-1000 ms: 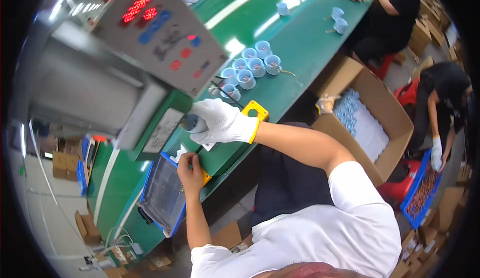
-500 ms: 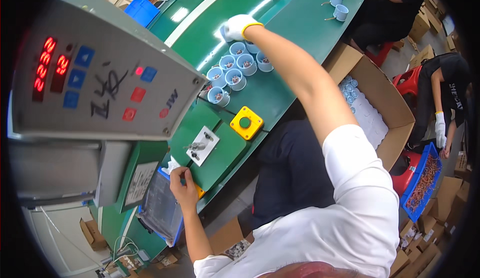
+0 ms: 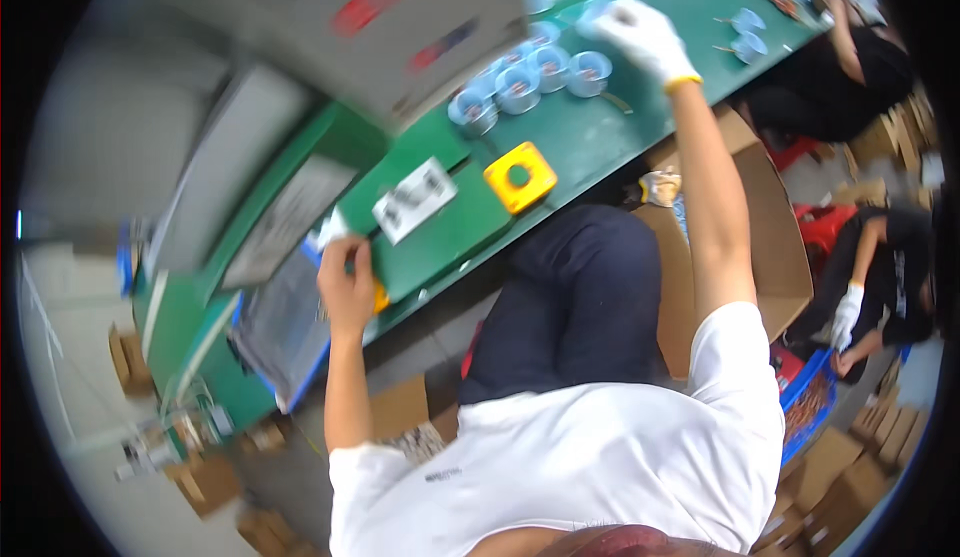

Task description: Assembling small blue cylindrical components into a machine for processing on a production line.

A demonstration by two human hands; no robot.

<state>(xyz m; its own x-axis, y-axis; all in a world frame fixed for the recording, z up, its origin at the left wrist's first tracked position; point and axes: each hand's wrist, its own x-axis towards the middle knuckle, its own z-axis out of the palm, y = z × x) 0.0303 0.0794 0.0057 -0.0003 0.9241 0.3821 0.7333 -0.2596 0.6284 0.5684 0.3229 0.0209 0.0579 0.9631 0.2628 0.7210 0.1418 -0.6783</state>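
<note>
Right hand: the right hand (image 3: 648, 42), in a white knit glove with a yellow cuff, reaches out over the far part of the long green table (image 3: 650, 122); its fingers are curled, and blur hides whether they grip anything.
Cup at the glove: a light-blue round plastic cup (image 3: 594, 19) sits right at the gloved fingertips, partly covered by them.
Left hand: the bare left hand (image 3: 347, 285) is at the table's near edge, thumb and fingers bent toward each other; I cannot tell whether something is pinched between them.
Beside the left hand: a crumpled white scrap (image 3: 332, 227) lies just beyond the fingertips, and a blue-rimmed tray with a clear grey cover (image 3: 285, 325) is to the left.
Cup cluster: several light-blue round cups (image 3: 517, 91) stand close together on the table, left of and nearer than the glove; reddish bits show inside some.
Fixture: a white rectangular plate with dark fittings (image 3: 414, 201) lies on a green base, near a yellow square box (image 3: 540, 190) bearing a green round button (image 3: 519, 175).
Machine: a grey control panel (image 3: 400, 52) with red and blue buttons, blurred, looms at upper left.
Right side: an open brown cardboard box (image 3: 775, 237) stands below the right forearm.
</note>
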